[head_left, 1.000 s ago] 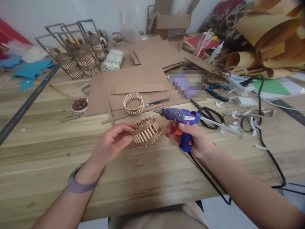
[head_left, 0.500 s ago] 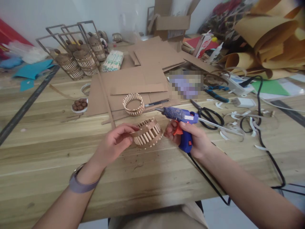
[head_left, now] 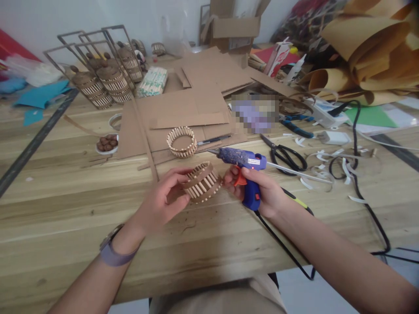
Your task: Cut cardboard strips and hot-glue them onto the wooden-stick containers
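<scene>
My left hand (head_left: 172, 194) holds a tilted ring of short wooden sticks (head_left: 202, 183) by its left side, thumb in front and fingers behind. Two brown strips run round this ring. In my right hand (head_left: 262, 187) is a blue hot glue gun (head_left: 240, 158) with an orange trigger, its nozzle pointing left above the ring. A clear glue stick (head_left: 294, 171) juts from the gun's back. Just behind, a second stick ring (head_left: 182, 142) stands on cardboard, apart from both hands.
Black scissors (head_left: 284, 155), pliers (head_left: 297, 125) and a black cable (head_left: 363, 192) lie to the right. Cardboard sheets (head_left: 203, 102) cover the middle back. At the left are a bowl of brown balls (head_left: 107, 143) and several finished stick lanterns (head_left: 113, 80).
The glue gun has shifted slightly left. The stick ring has turned a little in my left hand, and that hand's fingers have moved along it.
</scene>
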### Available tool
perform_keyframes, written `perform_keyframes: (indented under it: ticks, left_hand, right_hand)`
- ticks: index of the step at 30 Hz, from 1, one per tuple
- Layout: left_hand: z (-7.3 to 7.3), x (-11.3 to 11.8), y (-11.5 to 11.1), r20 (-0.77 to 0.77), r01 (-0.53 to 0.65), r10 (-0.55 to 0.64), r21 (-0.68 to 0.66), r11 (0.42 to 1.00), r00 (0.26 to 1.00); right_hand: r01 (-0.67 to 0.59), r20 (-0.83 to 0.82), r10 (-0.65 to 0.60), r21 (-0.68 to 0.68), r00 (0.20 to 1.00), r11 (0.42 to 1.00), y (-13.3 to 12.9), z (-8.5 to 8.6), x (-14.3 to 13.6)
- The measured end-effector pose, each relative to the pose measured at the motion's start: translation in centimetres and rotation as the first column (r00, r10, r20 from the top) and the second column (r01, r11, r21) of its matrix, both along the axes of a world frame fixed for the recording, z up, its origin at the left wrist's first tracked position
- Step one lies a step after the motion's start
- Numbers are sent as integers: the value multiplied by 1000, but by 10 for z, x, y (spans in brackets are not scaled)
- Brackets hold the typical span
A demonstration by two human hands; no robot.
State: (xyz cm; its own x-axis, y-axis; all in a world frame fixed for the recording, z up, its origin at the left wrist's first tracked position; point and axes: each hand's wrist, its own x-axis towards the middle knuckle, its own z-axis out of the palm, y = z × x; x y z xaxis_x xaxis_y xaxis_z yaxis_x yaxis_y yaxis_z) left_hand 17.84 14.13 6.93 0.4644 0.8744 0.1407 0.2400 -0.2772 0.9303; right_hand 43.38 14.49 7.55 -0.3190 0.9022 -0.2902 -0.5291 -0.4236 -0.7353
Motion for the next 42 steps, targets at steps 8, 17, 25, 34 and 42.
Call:
perform_keyframes:
  ticks: [8,17,25,34,42]
  left_hand:
    - [-3,1,-3,-29,-10,9,-49,999,1000]
    - [1,3,-5,-71,-23,20,-44,999,997]
    - [4,5,-6,-116,-24,22,-16,1000,993]
    - [7,11,-10,-68,-29,23,-88,996,997]
    - [6,12,-12,-95,-28,22,-69,997,995]
  right_hand:
    - [23,54,-21,-34,998,999,-3,3,-1]
    - [3,79,0,-36,997,999,-4,2,-1]
    - [8,100,-6,-21,995,1000,-5,4,-3]
    - [-27,147,23,28,989,999,-6,6,-3]
    - [-27,115,24,27,993,999,-7,7,-5]
